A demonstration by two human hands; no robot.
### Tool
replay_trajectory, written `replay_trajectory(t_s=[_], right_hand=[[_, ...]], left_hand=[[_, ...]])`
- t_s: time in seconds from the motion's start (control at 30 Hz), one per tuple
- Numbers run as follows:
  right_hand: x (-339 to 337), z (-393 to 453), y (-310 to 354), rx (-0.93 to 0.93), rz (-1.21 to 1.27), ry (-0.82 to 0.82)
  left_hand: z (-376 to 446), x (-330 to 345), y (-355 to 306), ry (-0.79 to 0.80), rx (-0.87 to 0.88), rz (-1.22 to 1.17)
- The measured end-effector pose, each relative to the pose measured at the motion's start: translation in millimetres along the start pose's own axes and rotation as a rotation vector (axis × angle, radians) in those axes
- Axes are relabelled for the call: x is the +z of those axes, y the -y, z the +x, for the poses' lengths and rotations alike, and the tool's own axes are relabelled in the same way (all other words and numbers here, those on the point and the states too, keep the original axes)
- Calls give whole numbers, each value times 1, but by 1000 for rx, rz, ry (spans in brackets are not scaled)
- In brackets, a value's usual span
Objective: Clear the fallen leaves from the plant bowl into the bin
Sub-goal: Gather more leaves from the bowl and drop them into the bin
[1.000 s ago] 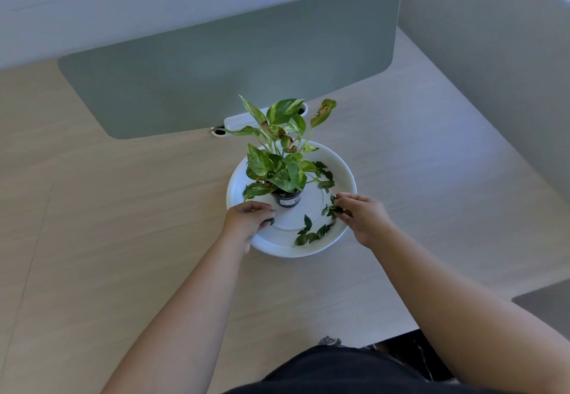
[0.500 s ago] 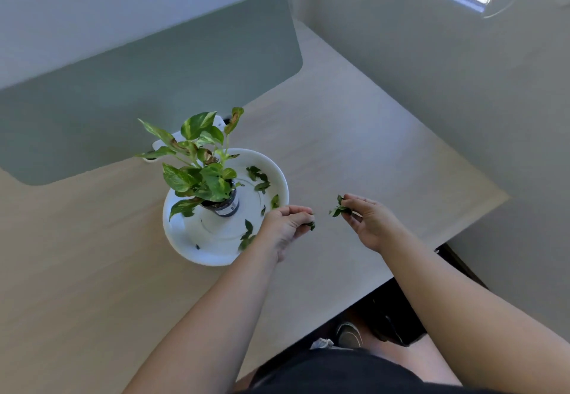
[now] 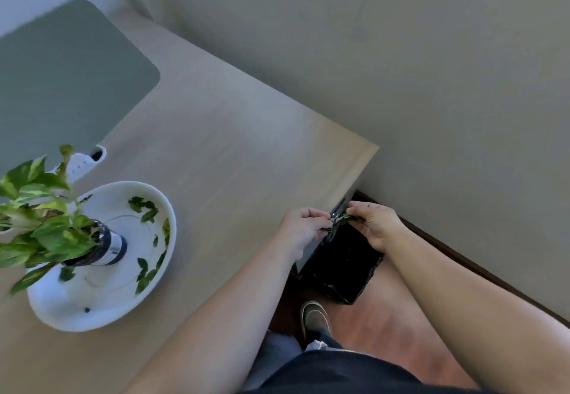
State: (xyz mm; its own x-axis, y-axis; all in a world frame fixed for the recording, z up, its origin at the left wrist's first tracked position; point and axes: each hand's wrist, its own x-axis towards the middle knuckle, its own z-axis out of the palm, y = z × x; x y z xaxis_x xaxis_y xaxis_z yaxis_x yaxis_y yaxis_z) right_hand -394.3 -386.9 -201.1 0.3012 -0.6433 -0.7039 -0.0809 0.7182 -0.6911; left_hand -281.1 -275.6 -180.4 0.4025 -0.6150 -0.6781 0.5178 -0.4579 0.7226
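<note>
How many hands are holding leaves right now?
2: the left hand and the right hand both pinch small leaves above the black bin beside the table.

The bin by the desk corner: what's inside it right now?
The black bin shows only a dark interior; no contents can be made out. Both hands, left hand and right hand, hold leaves above its opening and cover its far edge.
</note>
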Motion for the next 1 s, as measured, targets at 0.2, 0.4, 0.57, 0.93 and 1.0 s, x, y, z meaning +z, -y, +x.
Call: replay_trajectory(t_s=[0.2,0.4,0.57,0.93,1.0], right_hand=[[-52,30,-4,-41,-230,-225],[-74,56,-13,2,-317,-300],[-81,59,-16,41,-387,-305],[-87,65,-12,165,-240,-198],[-82,62,-7,166,-188,-186]], left_hand=[[27,41,20,37,-89,180],[52,66,32,15,-131,333],[61,82,31,27,-170,481],[62,83,20,45,-250,411],[61,78,16,63,-237,372]])
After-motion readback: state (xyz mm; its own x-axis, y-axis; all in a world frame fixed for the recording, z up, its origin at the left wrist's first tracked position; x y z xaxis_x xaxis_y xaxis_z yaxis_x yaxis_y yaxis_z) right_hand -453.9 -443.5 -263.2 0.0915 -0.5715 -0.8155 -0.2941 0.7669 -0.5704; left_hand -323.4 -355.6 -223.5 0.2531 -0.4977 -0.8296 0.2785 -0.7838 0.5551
